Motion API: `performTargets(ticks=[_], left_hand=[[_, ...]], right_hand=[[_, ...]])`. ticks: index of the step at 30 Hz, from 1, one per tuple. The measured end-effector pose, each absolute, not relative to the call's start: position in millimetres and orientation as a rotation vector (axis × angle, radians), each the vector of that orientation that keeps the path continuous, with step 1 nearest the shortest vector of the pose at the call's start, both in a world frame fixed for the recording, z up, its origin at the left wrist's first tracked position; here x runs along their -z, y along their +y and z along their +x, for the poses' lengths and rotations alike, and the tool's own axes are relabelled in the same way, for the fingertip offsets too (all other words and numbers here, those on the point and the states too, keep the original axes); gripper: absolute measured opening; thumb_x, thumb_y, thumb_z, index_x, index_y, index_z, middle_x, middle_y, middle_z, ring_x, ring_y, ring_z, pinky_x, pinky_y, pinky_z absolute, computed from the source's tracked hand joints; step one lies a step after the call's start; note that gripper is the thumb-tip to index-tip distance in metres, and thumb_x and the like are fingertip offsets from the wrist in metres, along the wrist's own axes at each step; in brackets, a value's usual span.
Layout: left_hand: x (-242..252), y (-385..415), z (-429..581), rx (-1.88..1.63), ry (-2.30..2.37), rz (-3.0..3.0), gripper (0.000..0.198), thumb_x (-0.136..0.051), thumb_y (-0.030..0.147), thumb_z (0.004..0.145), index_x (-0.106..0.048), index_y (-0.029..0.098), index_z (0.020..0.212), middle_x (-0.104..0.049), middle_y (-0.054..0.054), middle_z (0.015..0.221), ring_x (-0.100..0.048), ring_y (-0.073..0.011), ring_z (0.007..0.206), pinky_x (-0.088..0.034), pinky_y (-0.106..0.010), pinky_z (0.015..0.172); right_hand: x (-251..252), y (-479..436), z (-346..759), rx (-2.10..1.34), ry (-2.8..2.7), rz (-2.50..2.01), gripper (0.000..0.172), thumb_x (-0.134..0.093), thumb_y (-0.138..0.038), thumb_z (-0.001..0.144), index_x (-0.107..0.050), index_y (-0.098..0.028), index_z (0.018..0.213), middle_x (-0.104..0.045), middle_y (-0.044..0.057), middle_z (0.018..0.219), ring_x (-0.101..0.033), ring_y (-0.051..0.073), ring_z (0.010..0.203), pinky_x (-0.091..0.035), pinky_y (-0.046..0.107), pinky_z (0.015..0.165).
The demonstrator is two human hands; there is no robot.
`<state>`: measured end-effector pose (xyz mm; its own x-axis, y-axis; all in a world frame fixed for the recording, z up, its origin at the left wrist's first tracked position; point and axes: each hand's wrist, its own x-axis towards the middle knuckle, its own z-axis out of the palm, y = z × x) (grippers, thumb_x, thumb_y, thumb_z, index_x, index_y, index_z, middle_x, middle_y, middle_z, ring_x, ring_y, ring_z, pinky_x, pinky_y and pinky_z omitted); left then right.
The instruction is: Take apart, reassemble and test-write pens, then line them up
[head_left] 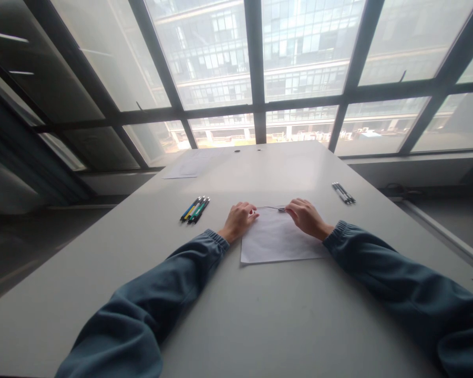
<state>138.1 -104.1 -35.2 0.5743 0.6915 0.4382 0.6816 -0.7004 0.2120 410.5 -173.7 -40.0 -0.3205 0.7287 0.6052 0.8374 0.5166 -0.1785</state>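
a white table (236, 315) spreads wide around both hands, its right edge well beyond the right hand (306, 216). a gap parts the left hand (238, 220) from coloured pens (195, 210) on its left; grey pens (343, 192) lie ahead and right of the right hand. between the hands, near the far edge of white paper (279, 241), sits a small dark object (281, 209) with a thin dark line running leftward. right fingertips pinch narrow at it, left fingers curl; i cannot tell if either grips.
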Motion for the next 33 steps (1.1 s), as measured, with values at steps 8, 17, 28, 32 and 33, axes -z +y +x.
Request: performTargets(ticks=[8, 17, 28, 32, 33], left_hand=[[35.5, -102.4, 139.6, -0.914, 1.084, 2.742, 0.01, -0.063, 0.017, 0.091, -0.073, 0.02, 0.092, -0.073, -0.005, 0.091, -0.065, -0.0215, 0.086, -0.051, -0.037, 0.085], [30.5, -107.6, 143.3, -1.267, 0.852, 2.542, 0.009, -0.067, 0.026, 0.092, -0.074, 0.021, 0.091, -0.075, -0.004, 0.085, -0.067, -0.0189, 0.082, -0.057, -0.036, 0.08], [30.0, -113.0, 145.3, -1.28, 0.858, 2.449, 0.012, -0.069, 0.031, 0.091, -0.075, 0.021, 0.091, -0.075, -0.005, 0.086, -0.068, -0.0184, 0.081, -0.059, -0.036, 0.079], [32.1, -112.8, 145.8, -1.262, 0.849, 2.429, 0.01, -0.071, 0.03, 0.09, -0.076, 0.022, 0.091, -0.074, -0.004, 0.087, -0.068, -0.0175, 0.08, -0.059, -0.035, 0.078], [32.1, -113.0, 146.1, -1.258, 0.847, 2.426, 0.009, -0.071, 0.029, 0.09, -0.076, 0.022, 0.091, -0.074, -0.004, 0.087, -0.067, -0.0174, 0.08, -0.059, -0.035, 0.078]], right_hand=[[42.1, -173.0, 411.3, 0.213, -2.122, -1.276, 0.023, -0.051, -0.021, 0.101, -0.069, -0.018, 0.086, -0.066, 0.008, 0.084, -0.057, 0.021, 0.082, -0.041, 0.034, 0.079], [42.4, -172.9, 410.6, 0.198, -2.123, -1.243, 0.026, -0.048, -0.024, 0.102, -0.07, -0.019, 0.088, -0.066, 0.008, 0.085, -0.057, 0.021, 0.083, -0.041, 0.034, 0.08], [38.6, -176.5, 408.4, 0.195, -2.146, -1.206, 0.025, -0.048, -0.023, 0.102, -0.07, -0.019, 0.09, -0.067, 0.009, 0.087, -0.058, 0.022, 0.085, -0.042, 0.036, 0.082], [38.0, -177.1, 408.1, 0.202, -2.159, -1.184, 0.027, -0.047, -0.025, 0.103, -0.07, -0.019, 0.09, -0.068, 0.009, 0.088, -0.058, 0.022, 0.084, -0.042, 0.036, 0.081], [38.0, -177.2, 408.1, 0.205, -2.162, -1.18, 0.027, -0.047, -0.025, 0.103, -0.07, -0.019, 0.09, -0.068, 0.009, 0.088, -0.057, 0.022, 0.084, -0.042, 0.036, 0.081]])
